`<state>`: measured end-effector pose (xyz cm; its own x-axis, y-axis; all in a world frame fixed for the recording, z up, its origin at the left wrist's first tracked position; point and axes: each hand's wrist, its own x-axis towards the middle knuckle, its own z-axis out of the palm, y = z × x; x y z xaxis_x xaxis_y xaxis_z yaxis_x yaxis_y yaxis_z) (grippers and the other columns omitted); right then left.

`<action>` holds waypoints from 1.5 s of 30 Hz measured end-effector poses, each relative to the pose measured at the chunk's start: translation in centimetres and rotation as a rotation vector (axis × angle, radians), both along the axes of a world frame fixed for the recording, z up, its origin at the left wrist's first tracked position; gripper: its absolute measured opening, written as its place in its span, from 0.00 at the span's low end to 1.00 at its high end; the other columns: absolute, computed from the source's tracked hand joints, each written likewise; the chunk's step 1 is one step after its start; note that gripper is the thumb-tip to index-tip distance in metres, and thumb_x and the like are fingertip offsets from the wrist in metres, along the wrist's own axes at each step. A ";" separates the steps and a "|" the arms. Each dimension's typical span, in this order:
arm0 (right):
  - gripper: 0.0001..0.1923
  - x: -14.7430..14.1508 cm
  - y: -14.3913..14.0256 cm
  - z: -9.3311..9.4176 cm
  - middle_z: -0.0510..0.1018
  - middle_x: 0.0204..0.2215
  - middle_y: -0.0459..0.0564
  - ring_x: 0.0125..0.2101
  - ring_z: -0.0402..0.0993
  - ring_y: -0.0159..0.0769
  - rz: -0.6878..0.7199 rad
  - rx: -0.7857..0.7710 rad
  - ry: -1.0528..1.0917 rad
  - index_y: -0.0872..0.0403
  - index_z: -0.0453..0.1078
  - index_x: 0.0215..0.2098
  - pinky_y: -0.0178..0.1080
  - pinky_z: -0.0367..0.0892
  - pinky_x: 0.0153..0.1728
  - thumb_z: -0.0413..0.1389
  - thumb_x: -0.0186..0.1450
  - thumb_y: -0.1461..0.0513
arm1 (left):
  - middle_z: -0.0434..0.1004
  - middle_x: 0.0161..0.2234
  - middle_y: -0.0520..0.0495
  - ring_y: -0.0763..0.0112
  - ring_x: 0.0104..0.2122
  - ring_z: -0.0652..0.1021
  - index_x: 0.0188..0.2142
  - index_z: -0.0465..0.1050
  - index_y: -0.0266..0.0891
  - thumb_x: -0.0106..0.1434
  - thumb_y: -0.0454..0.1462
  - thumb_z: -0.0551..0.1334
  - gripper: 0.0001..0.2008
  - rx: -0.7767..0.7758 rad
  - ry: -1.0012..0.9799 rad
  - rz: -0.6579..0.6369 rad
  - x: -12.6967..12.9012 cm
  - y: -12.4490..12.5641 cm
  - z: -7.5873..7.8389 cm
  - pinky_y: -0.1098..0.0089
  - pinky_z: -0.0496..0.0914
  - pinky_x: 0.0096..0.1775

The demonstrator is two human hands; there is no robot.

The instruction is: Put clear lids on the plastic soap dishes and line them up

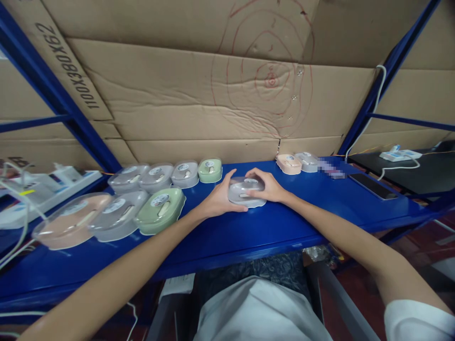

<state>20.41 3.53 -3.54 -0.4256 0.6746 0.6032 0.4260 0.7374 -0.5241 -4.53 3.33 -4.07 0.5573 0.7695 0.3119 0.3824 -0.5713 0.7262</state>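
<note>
A grey plastic box with a clear domed lid (236,189) and a round label on top stands on the blue table in front of me. My left hand (218,199) grips its left side, thumb low along the front edge and fingers up at the back. From the right, my right hand (269,185) closes around the same box, fingers over the back and the thumb on the lid's front. The hands hide both ends of the box. Closest to my left hand is a light green box (210,171) of the same kind.
More such boxes stand in two rows on the left, among them a green one (160,213) and a peach one (76,222). A peach box (288,165) and a grey box (306,162) sit at the back right, near a phone (372,186). Power strips (46,201) lie far left.
</note>
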 end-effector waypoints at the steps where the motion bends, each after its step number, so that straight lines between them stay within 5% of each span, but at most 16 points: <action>1: 0.28 0.4 0.3 0.0 0.83 0.46 0.52 0.45 0.82 0.45 -0.016 -0.012 0.042 0.50 0.70 0.51 0.48 0.75 0.50 0.67 0.62 0.43 | 0.70 0.65 0.30 0.40 0.64 0.73 0.77 0.43 0.42 0.45 0.51 0.83 0.70 0.000 0.004 0.004 0.0 0.0 0.1 0.41 0.65 0.65; 5: 0.27 2.5 1.8 0.1 0.82 0.47 0.52 0.47 0.81 0.47 -0.185 -0.018 0.158 0.49 0.69 0.51 0.51 0.76 0.51 0.65 0.64 0.42 | 0.71 0.64 0.33 0.41 0.63 0.74 0.76 0.47 0.42 0.45 0.52 0.82 0.68 0.007 0.056 0.004 0.1 -0.1 0.3 0.42 0.64 0.65; 12: 0.33 4.9 3.9 -0.9 0.82 0.52 0.58 0.52 0.79 0.55 -0.359 0.059 -0.031 0.51 0.71 0.56 0.59 0.74 0.55 0.67 0.62 0.41 | 0.75 0.62 0.40 0.44 0.61 0.76 0.63 0.69 0.46 0.49 0.52 0.80 0.45 0.096 0.080 -0.048 -0.1 -0.1 0.6 0.45 0.68 0.63; 21: 0.37 5.8 5.4 -2.8 0.77 0.57 0.62 0.59 0.73 0.57 -0.314 0.075 -0.340 0.53 0.70 0.63 0.61 0.70 0.60 0.63 0.67 0.39 | 0.75 0.61 0.42 0.47 0.59 0.76 0.62 0.69 0.45 0.50 0.51 0.80 0.43 0.095 0.097 -0.073 0.0 -0.3 1.0 0.49 0.69 0.62; 36: 0.44 6.0 5.6 -2.8 0.74 0.62 0.66 0.63 0.70 0.63 -0.282 0.032 -0.377 0.54 0.65 0.68 0.66 0.65 0.64 0.63 0.64 0.37 | 0.75 0.60 0.41 0.48 0.58 0.77 0.62 0.69 0.45 0.52 0.51 0.79 0.42 0.115 0.117 -0.082 0.0 -0.4 1.1 0.50 0.70 0.60; 45: 0.26 3.9 2.8 -0.2 0.79 0.56 0.59 0.59 0.73 0.54 -0.245 0.135 -0.181 0.50 0.70 0.62 0.61 0.67 0.63 0.50 0.76 0.44 | 0.72 0.62 0.38 0.43 0.61 0.74 0.67 0.65 0.45 0.53 0.53 0.78 0.46 0.161 0.208 -0.091 -0.1 -0.3 0.8 0.46 0.67 0.63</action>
<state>24.34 6.28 -3.78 -0.3687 0.6891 0.6238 0.6765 0.6592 -0.3284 -4.64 3.07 -3.24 0.6872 0.6627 0.2976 0.4555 -0.7122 0.5342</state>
